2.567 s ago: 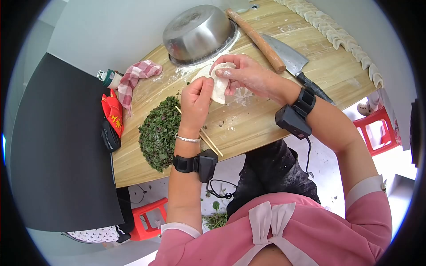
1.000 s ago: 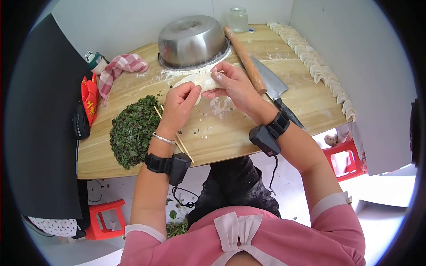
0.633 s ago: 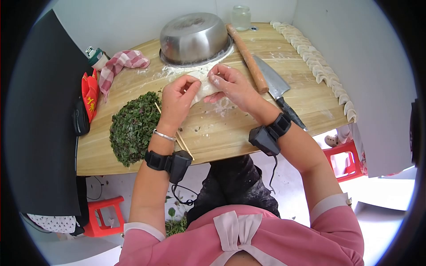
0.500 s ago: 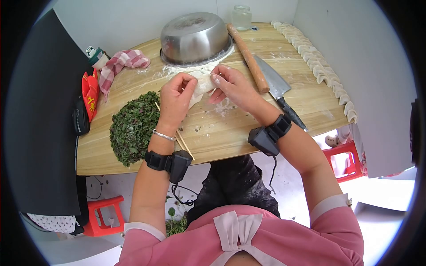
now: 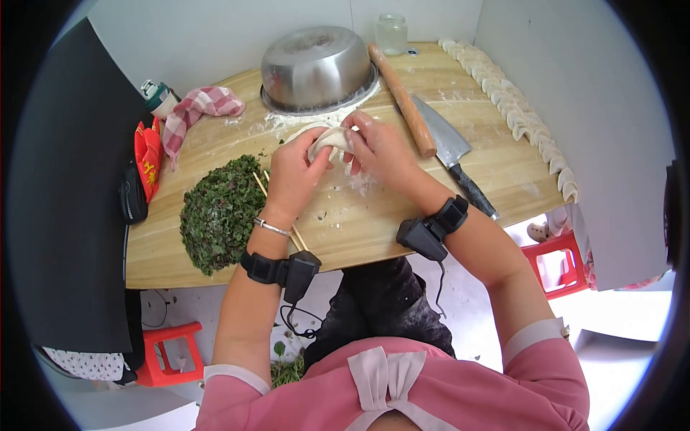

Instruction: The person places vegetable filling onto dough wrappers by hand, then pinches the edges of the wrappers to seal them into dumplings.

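Observation:
Both hands hold a pale dumpling (image 5: 329,142), folded over into a curved shape, above the floured wooden table. My left hand (image 5: 293,176) is closed on its left end with thumb and fingers. At the other end, my right hand (image 5: 387,149) pinches the dough edge. More pale dough shows just behind the fingers, partly hidden by them. Left of my left hand lies a mound of chopped dark green leaves (image 5: 219,215). Chopsticks (image 5: 297,235) rest beside the mound, partly covered by my left forearm.
An upturned steel basin (image 5: 316,72) stands at the back. A rolling pin (image 5: 405,104) and a cleaver (image 5: 447,140) lie right of my hands. Finished dumplings (image 5: 519,115) line the right edge. A glass jar (image 5: 391,36) and a checked cloth (image 5: 201,111) are farther back.
The dough, flatter and hanging down between my fingers before, is now folded into a rounded, curved shape. My left hand has turned inward and come slightly nearer.

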The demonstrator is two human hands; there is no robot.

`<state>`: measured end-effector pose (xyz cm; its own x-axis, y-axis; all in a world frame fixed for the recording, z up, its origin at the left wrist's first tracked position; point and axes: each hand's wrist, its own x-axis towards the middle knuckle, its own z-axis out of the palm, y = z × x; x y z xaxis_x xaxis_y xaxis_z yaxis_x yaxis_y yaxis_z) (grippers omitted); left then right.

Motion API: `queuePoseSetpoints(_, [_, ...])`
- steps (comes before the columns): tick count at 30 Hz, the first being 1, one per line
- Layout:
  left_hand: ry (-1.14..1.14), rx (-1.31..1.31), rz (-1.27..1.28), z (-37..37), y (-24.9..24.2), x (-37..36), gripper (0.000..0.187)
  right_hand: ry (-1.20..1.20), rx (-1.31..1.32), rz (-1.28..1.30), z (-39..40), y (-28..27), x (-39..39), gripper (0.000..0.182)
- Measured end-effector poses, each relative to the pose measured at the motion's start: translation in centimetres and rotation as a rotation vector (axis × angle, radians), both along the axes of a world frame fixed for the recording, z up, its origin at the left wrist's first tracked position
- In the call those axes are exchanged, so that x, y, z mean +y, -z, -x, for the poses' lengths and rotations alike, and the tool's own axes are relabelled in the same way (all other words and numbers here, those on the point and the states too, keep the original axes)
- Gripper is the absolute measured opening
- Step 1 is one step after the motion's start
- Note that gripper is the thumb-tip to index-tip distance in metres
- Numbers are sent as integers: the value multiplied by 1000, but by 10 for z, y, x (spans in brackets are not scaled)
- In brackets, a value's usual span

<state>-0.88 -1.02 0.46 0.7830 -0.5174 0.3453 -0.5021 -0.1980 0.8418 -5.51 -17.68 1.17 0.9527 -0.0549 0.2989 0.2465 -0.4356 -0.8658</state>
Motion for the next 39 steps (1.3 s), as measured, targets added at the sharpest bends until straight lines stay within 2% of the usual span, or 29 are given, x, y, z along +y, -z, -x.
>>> queuePoseSetpoints(3, [-107, -111, 13, -1, 3, -1, 27, -3, -4, 135, -1, 6, 3, 17])
queuePoseSetpoints(5, [-178, -144, 104, -3, 7, -1, 27, 22, -217, 335, 1, 8, 6, 21])
queuePoseSetpoints(8, [-179, -288, 70, 1, 2, -1, 29, 54, -374, 287, 2, 10, 9, 29])
queuePoseSetpoints(12, [-86, -365, 10, 1, 5, -5, 30, 74, -367, 351, 0, 10, 4, 30])
queuePoseSetpoints(15, [1, -416, 18, 10, 1, -9, 35, 92, -304, 321, -6, 12, -1, 26])
queuePoseSetpoints(19, [-77, -343, 70, 8, 2, -6, 39, 187, -326, 162, -1, -3, -10, 17])
queuePoseSetpoints(21, [-90, -356, 73, 15, -3, -7, 34, 216, -369, 308, 14, -20, -17, 21])
queuePoseSetpoints(22, [-43, -349, 83, 14, -2, -7, 34, 263, -358, 320, 27, -28, -28, 21])
queuePoseSetpoints(24, [-59, -454, -23, 10, -2, -4, 28, 186, -369, 430, 46, -41, -48, 17])
queuePoseSetpoints(26, [-44, -448, -14, 8, -2, -5, 27, 281, -75, 479, 71, -52, -82, 16])
queuePoseSetpoints(28, [-52, -463, 0, 12, -3, -7, 25, 384, -136, 632, 80, -31, -143, 17])
queuePoseSetpoints(31, [-34, -471, 17, 13, -7, -7, 21, 638, 73, 890, 96, -7, -237, 21])
queuePoseSetpoints(33, [-28, -477, 3, 11, -5, -5, 18, 739, 173, 966, 113, 1, -284, 21])
queuePoseSetpoints(39, [-3, -487, -46, 12, -6, -6, 9, 668, 101, 1079, 121, 19, -305, 18])
